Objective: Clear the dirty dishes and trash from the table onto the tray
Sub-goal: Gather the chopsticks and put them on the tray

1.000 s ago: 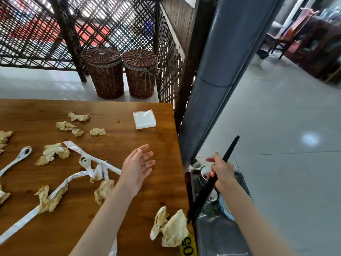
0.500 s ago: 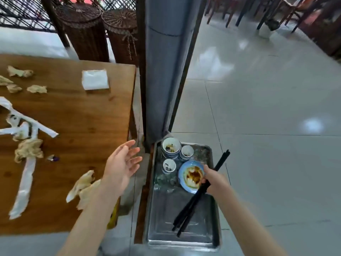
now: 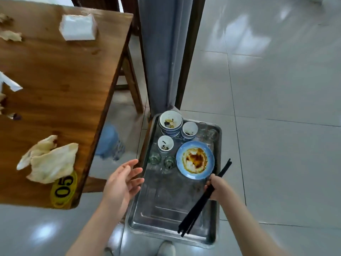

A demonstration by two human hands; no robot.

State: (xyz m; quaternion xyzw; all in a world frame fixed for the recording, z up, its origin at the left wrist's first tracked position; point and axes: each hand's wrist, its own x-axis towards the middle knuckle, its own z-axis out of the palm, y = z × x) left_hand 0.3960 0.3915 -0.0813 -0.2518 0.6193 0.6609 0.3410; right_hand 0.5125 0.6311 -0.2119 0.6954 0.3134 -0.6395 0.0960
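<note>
Right hand grips black chopsticks over metal tray, lower tips pointing toward the near rim. Blue plate just beyond the knuckles. Left hand spread, empty, beside tray's left edge.

My left hand hangs open, fingers spread and relaxed; my right hand curls its grip round slim black chopsticks, forearm extended.

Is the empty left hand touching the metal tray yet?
Apart. The head view shows the left hand open, fingers spread beside the tray's left edge, with nothing in it. The right hand holds the black chopsticks.
</note>
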